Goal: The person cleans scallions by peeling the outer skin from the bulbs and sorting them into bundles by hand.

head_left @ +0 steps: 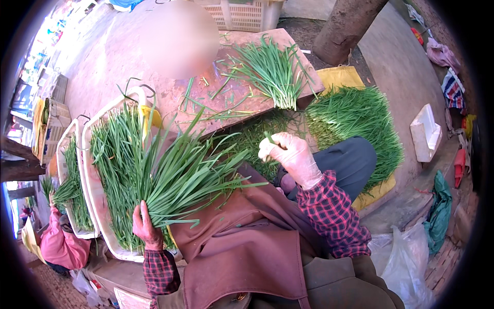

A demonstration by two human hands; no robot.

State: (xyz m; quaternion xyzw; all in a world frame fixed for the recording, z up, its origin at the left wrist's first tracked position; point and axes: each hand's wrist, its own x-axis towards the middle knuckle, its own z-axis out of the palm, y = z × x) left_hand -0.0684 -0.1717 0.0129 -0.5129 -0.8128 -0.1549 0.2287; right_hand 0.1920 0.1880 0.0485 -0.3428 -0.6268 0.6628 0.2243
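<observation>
My left hand (146, 227) is closed around the lower part of a bunch of garlic chives (182, 175), whose long flat leaves fan out to the right over my brown apron (236, 242). My right hand (293, 158), in a thin pale glove, is raised above my knee with its fingers curled together. A short green piece of chive (268, 137) pokes out between its thumb and fingers. Beyond it, a sorted pile of chives (272, 72) lies on a low board (226, 108), white stem ends facing me. Loose leaf scraps are strewn across the board.
A long white crate (87, 154) of chives stands at my left, a second crate (77, 226) beside it. Stacked chives (360, 129) lie on yellow sacking at my right. A tree trunk (345, 31), foam box (426, 133) and plastic bag (406, 262) surround me. Another person's pink sleeve (64, 242) shows far left.
</observation>
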